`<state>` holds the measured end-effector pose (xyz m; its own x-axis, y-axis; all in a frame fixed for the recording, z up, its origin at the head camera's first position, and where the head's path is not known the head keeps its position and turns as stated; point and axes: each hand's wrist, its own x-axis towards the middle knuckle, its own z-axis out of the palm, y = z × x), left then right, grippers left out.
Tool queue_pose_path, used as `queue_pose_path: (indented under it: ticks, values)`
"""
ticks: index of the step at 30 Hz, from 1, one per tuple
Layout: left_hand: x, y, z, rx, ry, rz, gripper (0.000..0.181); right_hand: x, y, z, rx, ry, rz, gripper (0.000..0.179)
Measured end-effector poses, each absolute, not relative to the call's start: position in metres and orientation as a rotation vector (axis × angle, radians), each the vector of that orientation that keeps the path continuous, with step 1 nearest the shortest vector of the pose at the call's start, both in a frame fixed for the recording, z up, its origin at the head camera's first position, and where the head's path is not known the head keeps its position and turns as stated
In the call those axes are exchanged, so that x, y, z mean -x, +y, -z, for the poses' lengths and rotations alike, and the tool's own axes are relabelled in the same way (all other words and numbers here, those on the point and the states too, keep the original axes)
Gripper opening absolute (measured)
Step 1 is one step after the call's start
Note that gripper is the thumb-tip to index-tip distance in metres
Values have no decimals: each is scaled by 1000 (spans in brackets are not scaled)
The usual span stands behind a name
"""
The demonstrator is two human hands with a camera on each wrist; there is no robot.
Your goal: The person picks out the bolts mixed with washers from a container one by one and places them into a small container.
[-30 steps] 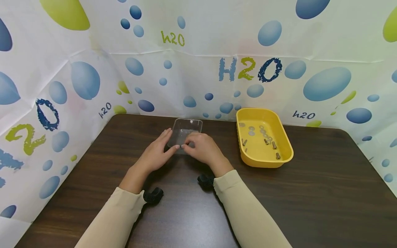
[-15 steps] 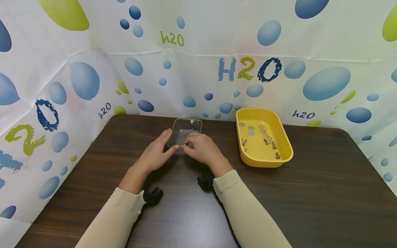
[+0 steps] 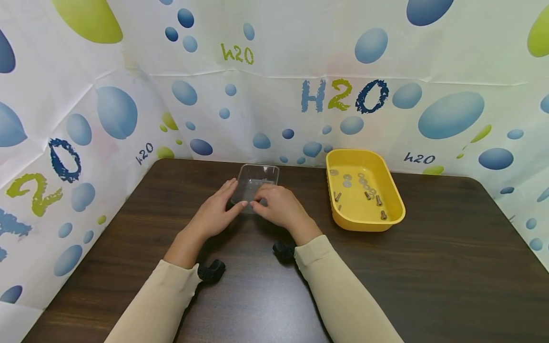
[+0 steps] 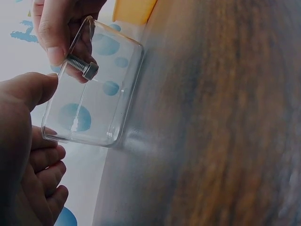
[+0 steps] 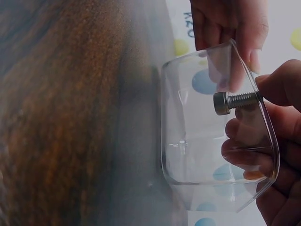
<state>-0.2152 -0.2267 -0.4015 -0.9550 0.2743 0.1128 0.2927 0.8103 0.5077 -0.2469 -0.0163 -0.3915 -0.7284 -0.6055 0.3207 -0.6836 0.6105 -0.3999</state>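
A clear rectangular plastic box [image 3: 253, 183] stands on the table near the wall. My right hand [image 3: 279, 205] pinches a metal bolt [image 4: 82, 67] by its threaded end at the box's near rim. The bolt's cylindrical head [image 5: 220, 103] hangs down by the near wall; which side of that wall cannot be told. Through the clear plastic, several curled right fingers show in the right wrist view. My left hand [image 3: 214, 209] lies along the box's left side, fingers extended, its thumb touching the near rim beside the right thumb.
Right of the box, a yellow tray [image 3: 369, 226] holds several bolts [image 3: 379, 200] and flat washers [image 3: 347, 184]. A patterned sheet [image 3: 274, 119] hangs behind the dark wooden table [image 3: 450, 247]. A black strap mount [image 3: 212, 270] sits at the left wrist.
Both hands stay at the box in almost the same pose. The right fingertips shift only slightly around the bolt; the tray and its contents have not moved.
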Motion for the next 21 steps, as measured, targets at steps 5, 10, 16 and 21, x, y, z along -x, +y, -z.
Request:
queue_pose_path:
  ticks: [5,10,16,21]
  values:
    - [215,-227,401,456,-2964,847,78,247,-16,391,-1079,-2690,-766,20]
    - [214,-226,401,455,-2965,850,78,246,-16,391,-1076,-2690,-755,21]
    - [215,-226,401,454,-2961,847,78,246,-16,391,-1086,-2694,-730,22]
    - [215,-226,400,452,-2957,844,78,247,-17,392,-1088,-2685,-714,23]
